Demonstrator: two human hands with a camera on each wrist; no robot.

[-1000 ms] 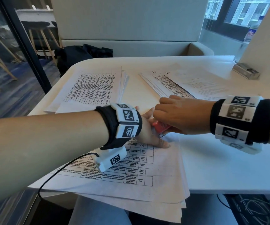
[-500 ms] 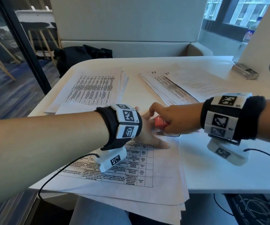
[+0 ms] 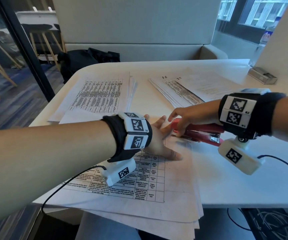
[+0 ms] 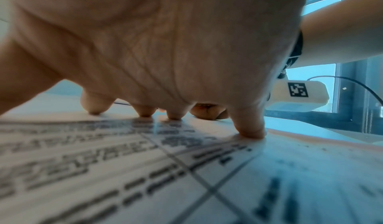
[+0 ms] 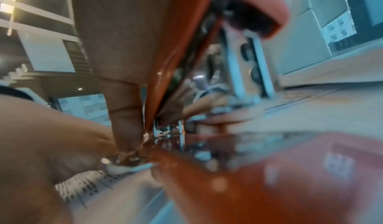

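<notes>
Gripping the red stapler (image 3: 198, 134) from above, the right hand (image 3: 191, 116) holds it right of the frame's centre. Its long axis runs left to right, and its nose points left onto the corner of the paper stack (image 3: 157, 196). The left hand (image 3: 158, 141) lies flat on the top sheet, fingers spread. Its wrist view shows the fingertips (image 4: 250, 129) pressing the print. The blurred right wrist view shows the stapler's red arm and base parted in a wedge.

Stapler (image 3: 205, 134) sits on the paper stack (image 3: 174, 187), right of the left hand (image 3: 158, 141).
</notes>
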